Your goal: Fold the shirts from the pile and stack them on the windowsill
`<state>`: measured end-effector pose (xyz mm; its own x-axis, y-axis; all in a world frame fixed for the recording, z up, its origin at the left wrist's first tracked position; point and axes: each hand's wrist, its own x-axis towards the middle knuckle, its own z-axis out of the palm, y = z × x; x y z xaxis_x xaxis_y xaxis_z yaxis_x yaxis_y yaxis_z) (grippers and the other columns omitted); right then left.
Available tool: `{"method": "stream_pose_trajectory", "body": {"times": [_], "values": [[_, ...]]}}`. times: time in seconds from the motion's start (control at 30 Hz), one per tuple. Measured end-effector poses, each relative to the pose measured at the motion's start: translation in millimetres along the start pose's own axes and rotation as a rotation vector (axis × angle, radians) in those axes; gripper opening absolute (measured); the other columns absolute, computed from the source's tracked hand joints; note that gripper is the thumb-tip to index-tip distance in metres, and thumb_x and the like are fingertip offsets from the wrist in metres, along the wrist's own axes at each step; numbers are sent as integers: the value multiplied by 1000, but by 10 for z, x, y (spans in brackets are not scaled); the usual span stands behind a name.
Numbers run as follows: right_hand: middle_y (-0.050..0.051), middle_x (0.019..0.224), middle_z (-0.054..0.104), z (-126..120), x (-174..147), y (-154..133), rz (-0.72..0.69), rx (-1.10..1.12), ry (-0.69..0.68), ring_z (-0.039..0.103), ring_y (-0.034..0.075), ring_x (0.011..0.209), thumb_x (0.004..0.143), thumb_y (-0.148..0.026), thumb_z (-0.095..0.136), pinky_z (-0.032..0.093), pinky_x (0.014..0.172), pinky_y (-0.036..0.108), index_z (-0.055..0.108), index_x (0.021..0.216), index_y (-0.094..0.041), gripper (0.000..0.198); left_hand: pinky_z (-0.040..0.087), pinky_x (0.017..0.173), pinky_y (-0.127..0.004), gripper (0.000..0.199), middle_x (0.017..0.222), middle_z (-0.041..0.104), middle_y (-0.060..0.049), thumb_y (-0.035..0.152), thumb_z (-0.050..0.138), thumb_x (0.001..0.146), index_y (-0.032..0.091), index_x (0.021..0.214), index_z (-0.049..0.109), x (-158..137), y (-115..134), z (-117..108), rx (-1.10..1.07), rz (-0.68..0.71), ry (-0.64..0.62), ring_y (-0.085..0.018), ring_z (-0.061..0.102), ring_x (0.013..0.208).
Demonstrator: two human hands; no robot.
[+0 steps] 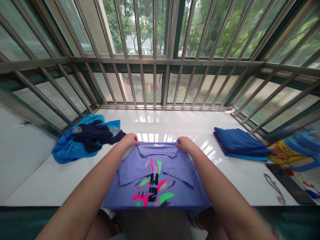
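Observation:
A purple T-shirt with a pink, green and black print lies spread on the white sill, its lower part hanging over the front edge. Its sleeves are turned in across the front. My left hand pinches the shirt at the left shoulder, beside the collar. At the opposite shoulder, my right hand grips the fabric between thumb and fingers. Both hands are closed on the shirt's far edge, and the neckline with a small white label shows between them.
Crumpled blue and dark navy clothes lie at the left. A stack of folded clothes sits at the right, near a blue and yellow container, a dark flat object and a thin cord-like item. Metal bars line the window behind.

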<state>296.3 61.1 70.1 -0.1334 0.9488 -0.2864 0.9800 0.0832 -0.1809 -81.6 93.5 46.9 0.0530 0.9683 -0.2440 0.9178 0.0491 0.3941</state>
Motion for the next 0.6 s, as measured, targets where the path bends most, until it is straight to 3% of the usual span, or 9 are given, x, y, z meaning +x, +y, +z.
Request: {"method": "stream_pose_trajectory", "body": {"times": [0.17, 0.3, 0.43, 0.6], "values": [[13, 127, 77, -199, 191, -24, 57, 15, 91, 71, 26, 115, 100, -29, 69, 48, 88, 28, 79, 123, -19, 27, 45, 65, -28, 33, 76, 76, -3, 51, 86, 71, 21, 74, 74, 239, 113, -152, -84, 49, 72, -21, 69, 74], [13, 125, 75, -283, 71, -41, 60, 30, 190, 69, 25, 113, 102, -25, 64, 47, 89, 29, 77, 121, -18, 24, 48, 71, -29, 35, 83, 77, -4, 55, 80, 80, 21, 81, 74, 171, 187, -273, -130, 127, 173, -22, 70, 81], [10, 126, 71, -224, -429, -35, -13, 55, 299, 66, 23, 115, 105, -24, 57, 47, 93, 28, 72, 122, -21, 23, 53, 83, -31, 32, 98, 79, -4, 53, 68, 92, 23, 100, 74, -310, 118, -297, -164, 267, 248, -23, 71, 92], [11, 116, 72, 183, -1241, 81, -275, 129, 444, 65, 27, 110, 105, -20, 50, 50, 101, 38, 73, 113, -23, 25, 53, 106, -43, 27, 115, 81, -9, 49, 62, 100, 26, 105, 75, -1240, -194, -73, -131, 463, 327, -28, 72, 113]]}}
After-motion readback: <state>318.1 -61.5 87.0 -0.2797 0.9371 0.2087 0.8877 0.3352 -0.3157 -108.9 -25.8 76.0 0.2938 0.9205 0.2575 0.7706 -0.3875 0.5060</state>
